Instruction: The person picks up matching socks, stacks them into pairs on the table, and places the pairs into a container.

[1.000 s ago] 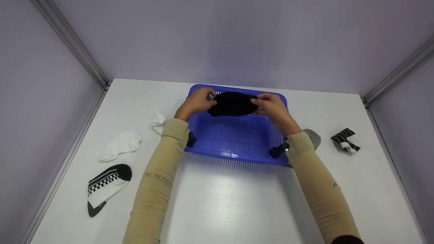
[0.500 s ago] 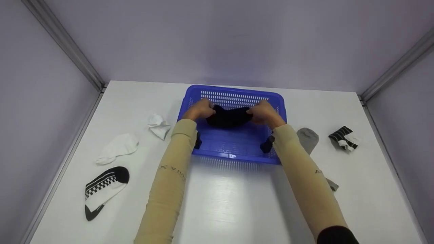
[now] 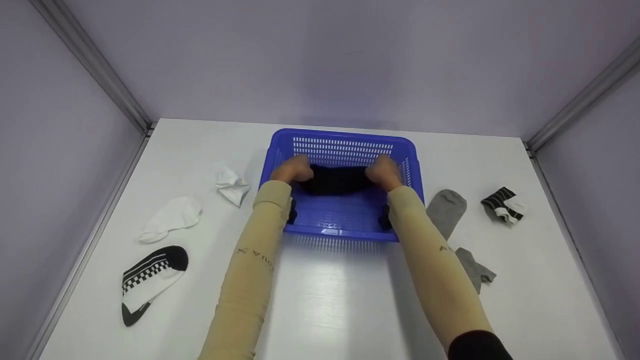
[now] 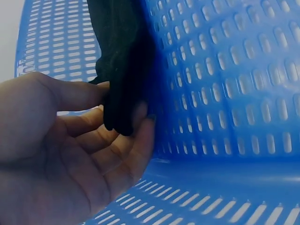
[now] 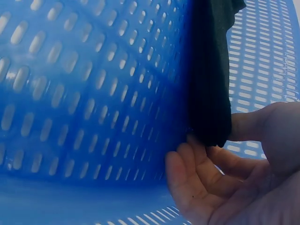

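A black sock [image 3: 337,181], folded into a flat band, stretches sideways between my two hands inside the blue plastic basket [image 3: 345,134]. My left hand [image 3: 295,170] pinches its left end; in the left wrist view the thumb lies on one side of the black cloth [image 4: 117,56] and the fingers curl behind it. The other end is pinched by my right hand [image 3: 385,172], thumb against fingers, as the right wrist view shows on the sock's edge [image 5: 211,84]. The sock is low, close to the slotted basket floor [image 5: 70,112]; whether it touches there I cannot tell.
Left of the basket lie two white socks [image 3: 172,220] [image 3: 232,187] and a black-and-white checkered sock [image 3: 152,282]. To the right are grey socks [image 3: 447,210], partly behind my right sleeve [image 3: 435,270], and a bunched striped sock [image 3: 504,205]. Walls enclose the white table [image 3: 325,300].
Both hands have lowered the black sock from near the far rim down into the basket and slightly toward me. It sagged midway and is now pulled straighter. Both hands keep their grip.
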Available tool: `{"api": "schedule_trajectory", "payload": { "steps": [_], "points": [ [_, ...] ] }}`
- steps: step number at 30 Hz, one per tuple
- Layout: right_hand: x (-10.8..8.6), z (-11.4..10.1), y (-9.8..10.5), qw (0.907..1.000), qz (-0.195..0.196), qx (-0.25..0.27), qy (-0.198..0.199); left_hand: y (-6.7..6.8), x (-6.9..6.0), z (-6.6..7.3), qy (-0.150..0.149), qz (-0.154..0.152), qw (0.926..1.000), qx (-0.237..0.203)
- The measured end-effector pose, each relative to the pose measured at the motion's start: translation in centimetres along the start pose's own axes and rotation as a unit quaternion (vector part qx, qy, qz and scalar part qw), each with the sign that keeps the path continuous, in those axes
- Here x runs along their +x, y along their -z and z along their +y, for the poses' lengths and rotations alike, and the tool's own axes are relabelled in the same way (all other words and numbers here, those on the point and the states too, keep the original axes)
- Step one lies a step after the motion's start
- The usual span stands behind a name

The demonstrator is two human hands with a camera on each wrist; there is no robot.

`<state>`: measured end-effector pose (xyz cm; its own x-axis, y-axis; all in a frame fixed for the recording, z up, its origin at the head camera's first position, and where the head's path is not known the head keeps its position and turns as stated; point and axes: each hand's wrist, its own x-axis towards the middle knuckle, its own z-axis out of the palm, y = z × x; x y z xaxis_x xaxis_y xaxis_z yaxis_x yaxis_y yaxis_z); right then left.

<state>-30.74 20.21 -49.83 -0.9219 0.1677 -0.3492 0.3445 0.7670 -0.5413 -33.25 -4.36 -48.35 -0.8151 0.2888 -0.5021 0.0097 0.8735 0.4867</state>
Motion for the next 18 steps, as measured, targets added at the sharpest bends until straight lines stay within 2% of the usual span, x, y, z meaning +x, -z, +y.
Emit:
{"api": "schedule_trajectory", "payload": {
  "steps": [3,7,10,13,15,18],
  "points": [
    [-0.3,0.0,0.4,1.0000,-0.004,0.001,0.003,0.0,-0.1,0.4,-0.005,0.002,1.0000,0.005],
    [-1.1,-0.5,1.1,0.9976,0.011,-0.064,0.025,0.2,-0.4,1.2,-0.008,0.010,0.9998,0.016],
    [-1.6,-1.2,1.2,0.9900,0.038,-0.125,0.054,0.2,-0.7,1.9,-0.008,0.045,0.9973,0.057],
    [-1.9,-1.9,0.9,0.9865,0.044,-0.134,0.083,0.2,-0.8,2.5,-0.020,0.075,0.9935,0.084],
    [-1.9,-2.1,0.6,0.9865,0.026,-0.122,0.106,0.1,-0.8,2.6,-0.039,0.065,0.9948,0.069],
    [-1.9,-2.0,0.0,0.9870,-0.014,-0.098,0.127,0.0,-0.9,2.4,-0.046,0.015,0.9987,0.014]
  ]
}}
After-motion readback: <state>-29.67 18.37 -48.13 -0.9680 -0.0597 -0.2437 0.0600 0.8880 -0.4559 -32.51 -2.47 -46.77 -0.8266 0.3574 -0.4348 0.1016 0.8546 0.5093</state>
